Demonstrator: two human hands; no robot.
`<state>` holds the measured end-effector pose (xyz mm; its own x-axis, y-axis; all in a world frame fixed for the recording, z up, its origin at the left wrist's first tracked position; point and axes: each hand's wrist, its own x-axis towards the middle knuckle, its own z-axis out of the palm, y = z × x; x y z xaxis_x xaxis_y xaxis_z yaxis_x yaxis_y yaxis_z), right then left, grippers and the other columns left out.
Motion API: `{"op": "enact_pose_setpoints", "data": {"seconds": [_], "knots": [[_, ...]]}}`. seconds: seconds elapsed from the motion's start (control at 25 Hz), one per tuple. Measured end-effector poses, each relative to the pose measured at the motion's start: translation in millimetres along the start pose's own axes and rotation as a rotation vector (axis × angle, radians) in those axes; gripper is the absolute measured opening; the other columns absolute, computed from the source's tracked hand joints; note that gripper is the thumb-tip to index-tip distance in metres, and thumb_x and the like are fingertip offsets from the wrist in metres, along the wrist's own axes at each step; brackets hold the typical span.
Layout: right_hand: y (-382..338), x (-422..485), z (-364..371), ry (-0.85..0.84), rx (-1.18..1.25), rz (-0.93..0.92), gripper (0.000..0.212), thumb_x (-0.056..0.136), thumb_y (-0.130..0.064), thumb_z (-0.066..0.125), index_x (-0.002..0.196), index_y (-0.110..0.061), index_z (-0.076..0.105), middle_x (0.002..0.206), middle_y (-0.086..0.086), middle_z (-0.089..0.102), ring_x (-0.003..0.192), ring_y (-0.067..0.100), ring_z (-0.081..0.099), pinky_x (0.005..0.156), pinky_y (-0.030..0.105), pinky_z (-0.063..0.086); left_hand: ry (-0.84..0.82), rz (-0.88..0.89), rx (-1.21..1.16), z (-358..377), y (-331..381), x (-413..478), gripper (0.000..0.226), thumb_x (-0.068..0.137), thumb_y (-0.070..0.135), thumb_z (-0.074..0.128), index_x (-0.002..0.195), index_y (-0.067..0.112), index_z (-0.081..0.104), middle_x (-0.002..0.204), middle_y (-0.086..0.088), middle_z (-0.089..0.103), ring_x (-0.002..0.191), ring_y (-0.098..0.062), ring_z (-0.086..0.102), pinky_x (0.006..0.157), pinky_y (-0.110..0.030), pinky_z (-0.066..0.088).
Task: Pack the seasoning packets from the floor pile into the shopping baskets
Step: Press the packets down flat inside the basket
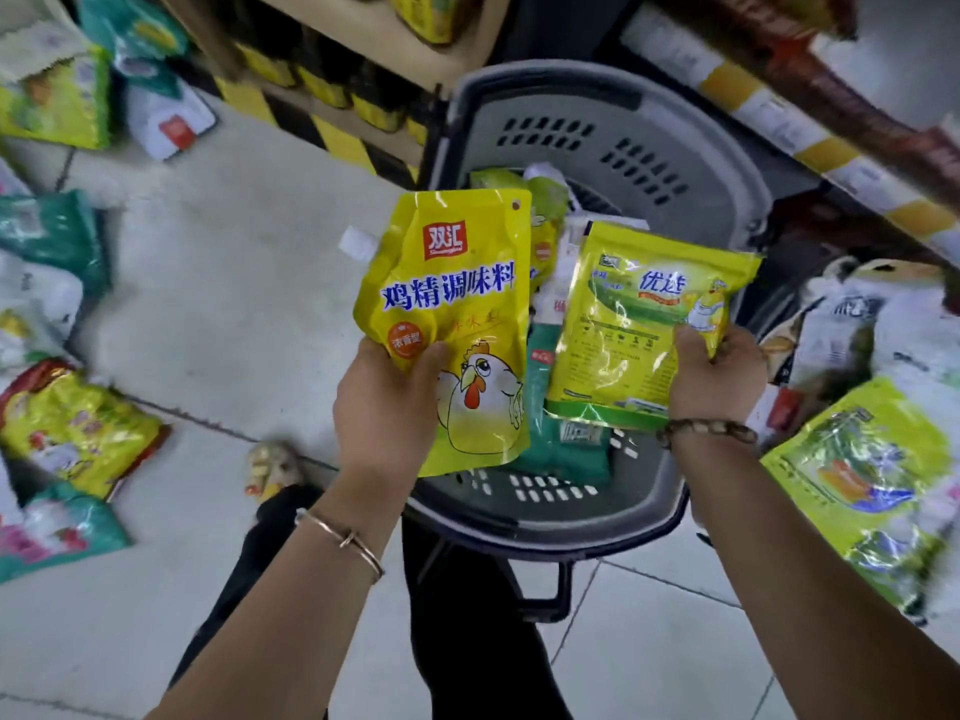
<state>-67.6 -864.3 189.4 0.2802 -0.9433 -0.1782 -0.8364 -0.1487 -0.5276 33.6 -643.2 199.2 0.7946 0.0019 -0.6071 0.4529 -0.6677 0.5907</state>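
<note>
Left arm: bare forearm reaching forward from the lower left, left hand (387, 402) raised over the near left rim of the basket (597, 85), thin metal bangle (343, 537) on the wrist.
Right arm: bare forearm reaching in from the lower right, right hand (717, 376) over the basket's right side, beaded bracelet (706, 428) on the wrist.

Chicken pouch (452, 314): glossy yellow plastic, upright, white corner spout, red logo, blue lettering, cartoon chicken.
Green-yellow packet (639, 324): shiny crinkled film, flat, tilted slightly.
Basket: grey plastic, rounded, slotted walls, dark rim; on the floor, already holding several packets, a teal packet (561, 449) among them.
Floor pile (78, 428): yellow, teal and white packets strewn on pale floor tiles (234, 304) to the left; more packets (872, 480) to the right.

Left hand: grips the chicken pouch by its lower left edge, thumb across the front.
Right hand: pinches the green-yellow packet at its lower right corner, fingers curled round the edge.
Both held items are above the basket, side by side, apart.
</note>
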Motion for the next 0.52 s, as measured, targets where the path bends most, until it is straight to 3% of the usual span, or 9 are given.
{"op": "enact_pose_setpoints", "data": {"seconds": [0.12, 0.24, 0.52], "knots": [[14.8, 41.1, 28.4, -0.007, -0.035, 0.033, 0.031, 0.092, -0.022, 0.057, 0.110, 0.003, 0.058, 0.095, 0.025, 0.060, 0.094, 0.035, 0.057, 0.059, 0.023, 0.021, 0.006, 0.041, 0.037, 27.5, 7.4, 12.8, 0.024, 0.087, 0.032, 0.061, 0.101, 0.013, 0.059, 0.081, 0.004, 0.060, 0.080, -0.024, 0.056, 0.065, -0.028, 0.037], [28.6, 78.0, 67.3, -0.027, -0.088, 0.094, 0.032, 0.092, -0.026, 0.056, 0.109, 0.000, 0.058, 0.103, 0.024, 0.062, 0.100, 0.035, 0.057, 0.066, 0.031, 0.033, 0.017, 0.086, 0.098, 50.0, 9.7, 32.9, 0.017, 0.088, 0.031, 0.061, 0.095, 0.016, 0.056, 0.070, 0.014, 0.053, 0.068, -0.015, 0.050, 0.051, -0.021, 0.030], [59.2, 114.4, 145.1, -0.099, -0.122, 0.186, 0.037, 0.096, -0.026, 0.050, 0.125, -0.003, 0.050, 0.120, 0.019, 0.059, 0.112, 0.032, 0.054, 0.081, 0.033, 0.042, 0.082, 0.251, 0.294, 88.3, 12.8, 73.0, 0.032, 0.088, 0.036, 0.061, 0.101, 0.007, 0.057, 0.091, -0.013, 0.067, 0.082, -0.036, 0.060, 0.058, -0.031, 0.030]]}}
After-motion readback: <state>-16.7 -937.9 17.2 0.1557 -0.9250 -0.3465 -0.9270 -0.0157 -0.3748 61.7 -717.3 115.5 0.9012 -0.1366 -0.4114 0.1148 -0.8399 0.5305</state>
